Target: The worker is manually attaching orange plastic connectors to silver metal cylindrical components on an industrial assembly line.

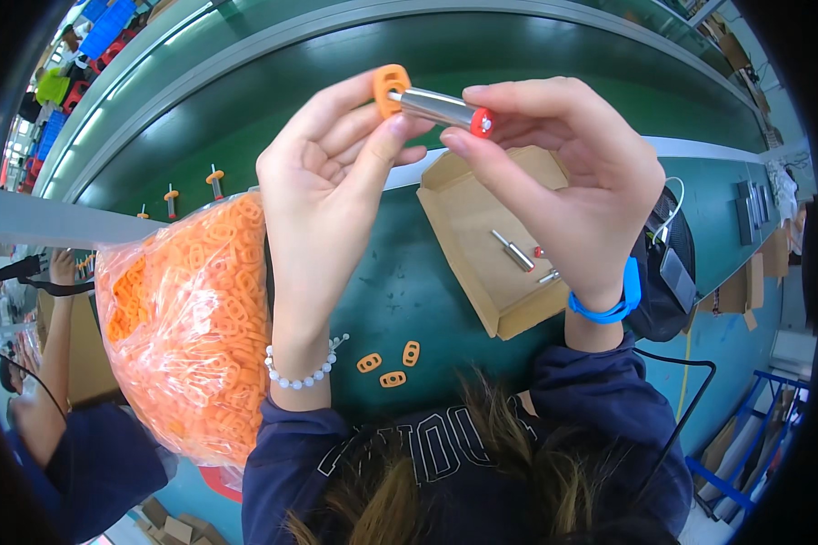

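My left hand (341,145) pinches an orange plastic piece (391,88), a flat oval with a hole through it. The thin pin of a shiny metal cylinder (434,106) meets that hole. My right hand (563,154) grips the cylinder's other end, at its red cap (482,123). Both hands are raised over the green work surface. Below them lies an open cardboard box (468,245) with a few more metal cylinders (515,252) inside. Three loose orange pieces (392,379) rest on the table close to my body.
A big clear bag (191,327) full of orange pieces stands left of my forearm. Beyond it, several assembled cylinders (171,200) stand upright on the green belt. A black bag (668,272) sits to the right. At far left another person's arm (54,345) shows.
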The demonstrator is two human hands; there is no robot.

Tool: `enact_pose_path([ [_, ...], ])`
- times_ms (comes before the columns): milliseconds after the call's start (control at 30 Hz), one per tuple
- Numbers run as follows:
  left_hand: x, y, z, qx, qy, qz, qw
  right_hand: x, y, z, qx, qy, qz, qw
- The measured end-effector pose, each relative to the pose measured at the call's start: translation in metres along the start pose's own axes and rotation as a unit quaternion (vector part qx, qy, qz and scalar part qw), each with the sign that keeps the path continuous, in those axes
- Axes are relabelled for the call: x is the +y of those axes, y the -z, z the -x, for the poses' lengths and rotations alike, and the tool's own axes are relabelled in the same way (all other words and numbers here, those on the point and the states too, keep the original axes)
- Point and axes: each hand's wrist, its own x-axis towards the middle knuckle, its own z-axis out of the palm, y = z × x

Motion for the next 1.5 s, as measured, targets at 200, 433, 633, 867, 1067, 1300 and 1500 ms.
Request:
enact_pose_path([
  [200,-0.001,0.003,0.000,-0.057,0.038,-0.009,0.998,0.000,-0.002,0.001,-0.002,0.013,0.031,0.999],
  [433,-0.006,0.008,-0.005,-0.084,0.056,0.009,0.995,-0.002,-0.006,0.002,-0.022,0.005,0.046,0.999],
  [633,-0.012,0.012,-0.006,-0.126,0.088,0.067,0.986,-0.004,-0.009,0.005,0.001,-0.001,0.067,0.998],
  [867,-0.014,0.009,-0.005,-0.101,0.072,0.053,0.991,-0.005,-0.011,0.006,0.008,0.013,0.092,0.996],
  [1067,-0.013,0.006,-0.004,-0.090,0.054,-0.001,0.995,-0.006,-0.011,0.007,0.010,0.007,0.099,0.995],
  [1300,-0.013,0.008,-0.007,-0.092,0.045,-0.005,0.995,-0.003,-0.015,0.004,0.015,0.011,0.107,0.994],
  [1500,-0.016,0.010,-0.007,-0.106,0.065,-0.001,0.992,0.003,-0.017,0.005,0.014,0.014,0.075,0.997],
])
